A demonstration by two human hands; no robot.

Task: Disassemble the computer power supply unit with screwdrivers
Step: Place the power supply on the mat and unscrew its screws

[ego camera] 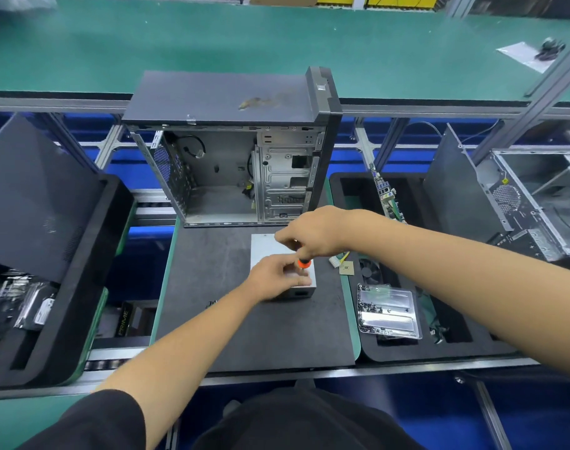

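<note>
Power supply unit [266, 245] sits on the black mat [244, 319], just in front of the open computer case [231, 170]. Right hand [313, 230] grips an orange-and-black screwdriver [303, 262] upright over the unit's top — left hand [275, 278] rests on the unit, fingertips pinching near the screwdriver tip.

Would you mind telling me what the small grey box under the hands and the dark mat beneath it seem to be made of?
The small grey power supply box looks like bare sheet metal: dull silver, flat faces, crisp folded edges. The dark mat looks like matte foam or rubber, charcoal and glare-free, though which one is unclear.
</note>
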